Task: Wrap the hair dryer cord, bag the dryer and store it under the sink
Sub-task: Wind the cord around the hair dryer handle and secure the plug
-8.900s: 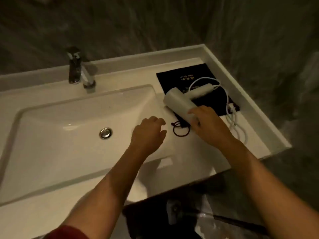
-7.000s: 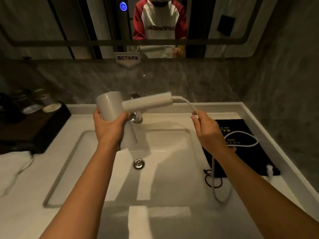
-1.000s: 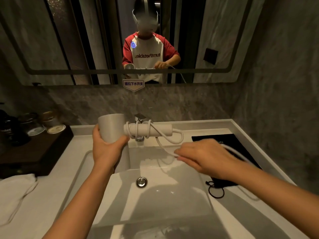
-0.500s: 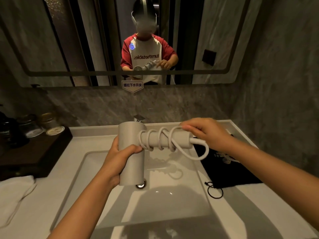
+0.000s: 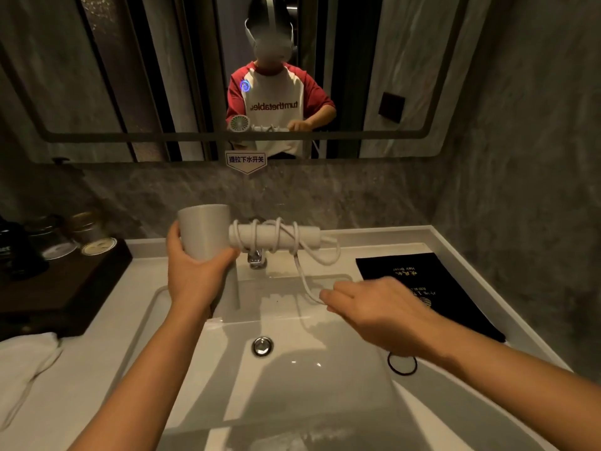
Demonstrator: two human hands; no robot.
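Observation:
My left hand (image 5: 195, 275) grips the barrel of the white hair dryer (image 5: 205, 232), held above the sink with its handle pointing right. The white cord (image 5: 300, 270) is coiled several times round the handle and loops off its end. My right hand (image 5: 377, 312) pinches the loose cord below and to the right of the handle. A black drawstring bag (image 5: 419, 288) lies flat on the counter at the right. A black hair tie (image 5: 402, 363) lies on the counter near my right forearm.
A white basin (image 5: 292, 395) with a metal drain (image 5: 262, 346) sits below my hands; the tap (image 5: 257, 258) is behind the dryer. A dark wooden tray (image 5: 61, 288) with jars stands at the left, a white towel (image 5: 22, 366) beside it. A mirror hangs above.
My right hand has dropped from the handle's end down and toward me, drawing the cord under the handle. The dryer has moved up and to the left, with one more turn wound.

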